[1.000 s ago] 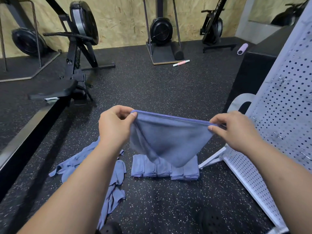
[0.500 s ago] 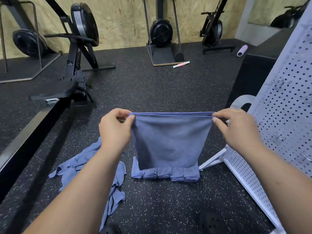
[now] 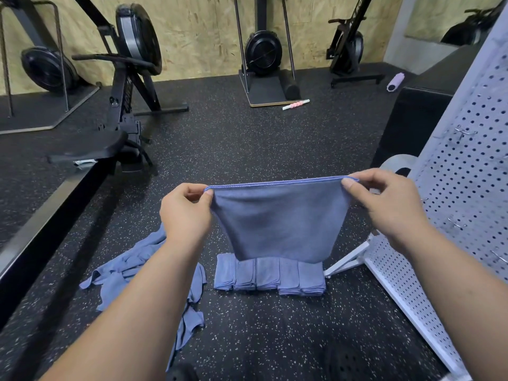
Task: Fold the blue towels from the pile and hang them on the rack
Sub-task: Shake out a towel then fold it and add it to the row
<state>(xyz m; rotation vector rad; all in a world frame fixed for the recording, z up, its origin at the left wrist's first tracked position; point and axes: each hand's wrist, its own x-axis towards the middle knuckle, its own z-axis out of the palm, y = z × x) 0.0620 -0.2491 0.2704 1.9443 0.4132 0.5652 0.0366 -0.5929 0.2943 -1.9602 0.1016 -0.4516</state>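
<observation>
folded towels [image 3: 270,276] below held towel [image 3: 280,218], loose pile [image 3: 132,268] left, rack [image 3: 464,188] right

Between your left hand [image 3: 187,214] and right hand [image 3: 386,206]: one towel [image 3: 280,221], hanging before the row of folded towels [image 3: 269,276] on the floor [image 3: 247,149]. Left of that row, the loose pile [image 3: 132,266]; right of it, the rack [image 3: 467,193].
</observation>
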